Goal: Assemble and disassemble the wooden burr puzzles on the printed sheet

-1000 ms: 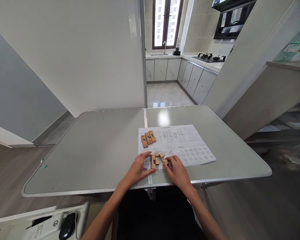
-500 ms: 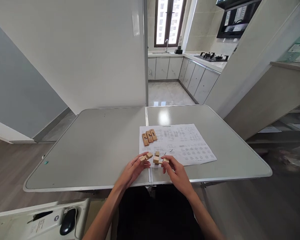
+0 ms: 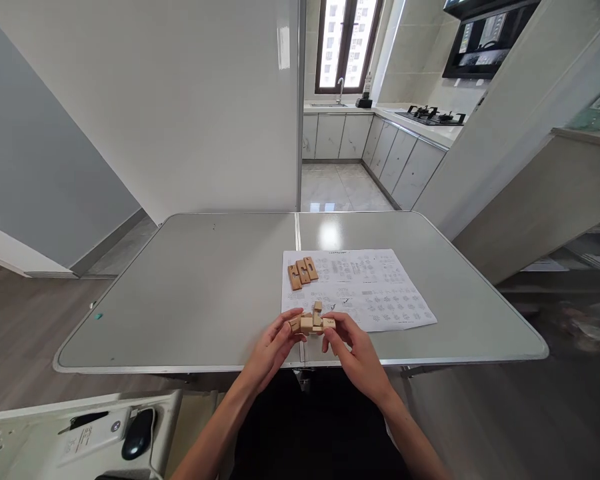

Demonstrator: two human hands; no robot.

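Note:
Pale notched wooden puzzle pieces (image 3: 307, 325) meet between my two hands, just above the near edge of the paper sheet. My left hand (image 3: 275, 340) is closed on the left end of the pieces, with fingertips at their side. My right hand (image 3: 353, 343) pinches the right end between thumb and fingers. One block stands up from the middle of the cluster, toward the sheet. How tightly the pieces interlock, I cannot tell. Several darker wooden pieces (image 3: 303, 272) with cut-outs lie side by side on the sheet's left part.
A printed paper sheet (image 3: 395, 293) with small diagrams lies on the grey folding table (image 3: 205, 293). A small green bit (image 3: 99, 315) is near the table's left edge. At lower left, a black mouse (image 3: 138, 433) and a white box (image 3: 96, 437) sit on a pale surface.
My left hand has brought its wooden piece to the right, against the pieces in my right hand. The gap between them has closed. The view has shifted slightly.

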